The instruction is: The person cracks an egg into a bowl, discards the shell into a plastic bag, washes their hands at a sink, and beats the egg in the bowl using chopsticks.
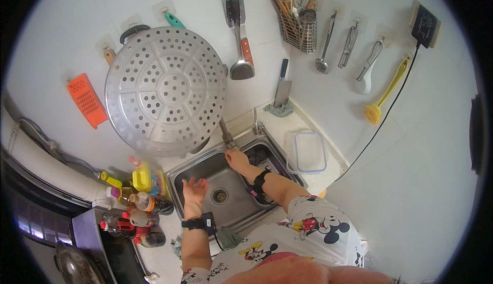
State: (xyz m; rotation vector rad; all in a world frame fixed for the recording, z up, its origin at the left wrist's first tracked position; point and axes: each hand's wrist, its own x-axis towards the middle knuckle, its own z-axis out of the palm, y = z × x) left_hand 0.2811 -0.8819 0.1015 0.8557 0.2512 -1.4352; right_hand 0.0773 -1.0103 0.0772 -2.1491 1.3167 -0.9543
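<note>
My left hand [195, 191] hovers over the left part of a stainless steel sink [240, 199], palm turned up and fingers apart, holding nothing. My right hand [236, 161] reaches across the sink, its fingers curled right beside the metal faucet [230, 141]. Whether it grips the faucet is hidden by the back of the hand. Below and between the hands lies the drain strainer [220, 196] in the basin floor. A narrower basin [264, 153] sits to the right, partly covered by my right forearm. Both wrists wear black straps.
A large perforated steamer tray [165, 91] hangs on the wall behind the sink. Several bottles [148, 203] stand left. A clear container [309, 152] and a cleaver [283, 91] are on the right counter. Wall hooks carry utensils, a wire chopstick basket [298, 30] and a yellow brush [385, 91].
</note>
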